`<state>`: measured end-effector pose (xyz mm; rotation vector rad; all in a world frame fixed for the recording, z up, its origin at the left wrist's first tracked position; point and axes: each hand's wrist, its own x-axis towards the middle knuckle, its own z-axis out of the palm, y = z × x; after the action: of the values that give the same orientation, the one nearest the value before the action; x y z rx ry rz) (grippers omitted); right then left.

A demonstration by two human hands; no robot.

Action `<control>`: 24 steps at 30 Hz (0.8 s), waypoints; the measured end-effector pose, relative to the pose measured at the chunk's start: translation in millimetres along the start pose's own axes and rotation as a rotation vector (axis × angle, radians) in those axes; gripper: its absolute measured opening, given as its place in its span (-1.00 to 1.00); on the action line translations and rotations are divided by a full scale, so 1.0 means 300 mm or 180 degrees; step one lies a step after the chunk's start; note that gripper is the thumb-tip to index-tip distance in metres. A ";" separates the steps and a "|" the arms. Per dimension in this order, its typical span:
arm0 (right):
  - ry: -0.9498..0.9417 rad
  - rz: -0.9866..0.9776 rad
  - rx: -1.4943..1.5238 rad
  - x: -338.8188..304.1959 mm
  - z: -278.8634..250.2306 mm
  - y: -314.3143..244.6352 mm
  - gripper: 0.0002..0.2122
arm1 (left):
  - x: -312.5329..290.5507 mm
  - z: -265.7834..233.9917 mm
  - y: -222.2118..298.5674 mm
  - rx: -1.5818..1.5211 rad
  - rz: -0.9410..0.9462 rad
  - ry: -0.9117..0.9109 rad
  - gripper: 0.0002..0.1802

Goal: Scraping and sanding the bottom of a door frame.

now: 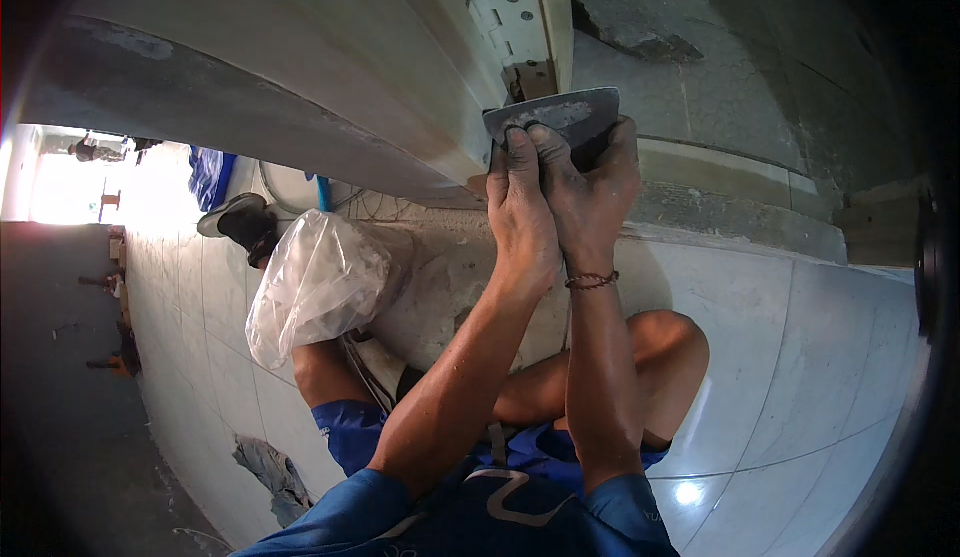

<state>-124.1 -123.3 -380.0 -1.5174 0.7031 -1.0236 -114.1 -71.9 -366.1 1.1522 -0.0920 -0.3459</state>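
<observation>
Both my hands grip one flat metal scraper blade, dusted with grey filler. My left hand presses its fingertips on the blade's lower left part. My right hand, with a cord bracelet on the wrist, clasps the blade from the right and behind. The blade's edge rests against the narrow edge of a pale wooden door, just below a white hinge. I crouch with bare knees over the tiled floor.
A clear plastic bag bulges beside my left knee. A dark shoe lies further left, near a blue cloth and cables. A grey stone step runs to the right. A rag lies on the floor.
</observation>
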 end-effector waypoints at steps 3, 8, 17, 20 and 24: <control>0.0061 -0.0058 0.0125 0.006 0.003 0.008 -0.63 | 0.001 0.009 0.004 0.0015 -0.0014 -0.0017 -0.52; 0.0359 -0.0342 0.0196 0.024 0.028 -0.050 -0.59 | -0.009 0.023 0.074 0.0162 0.0020 -0.0123 -0.50; -0.0231 0.0299 -0.0760 -0.004 -0.051 -0.029 -0.62 | -0.044 -0.022 -0.052 0.0363 -0.0247 0.0228 -0.58; -0.0024 0.0035 -0.0691 -0.017 -0.047 0.018 -0.63 | -0.033 -0.032 -0.052 -0.0024 -0.0111 0.0001 -0.60; -0.0389 0.0283 0.0317 0.005 -0.030 0.002 -0.75 | -0.006 -0.045 -0.012 0.0446 0.0168 -0.0320 -0.63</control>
<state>-131.4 -128.8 -380.4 -1.4367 0.6190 -0.8788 -113.2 -60.6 -374.7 1.2684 -0.2374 -0.3546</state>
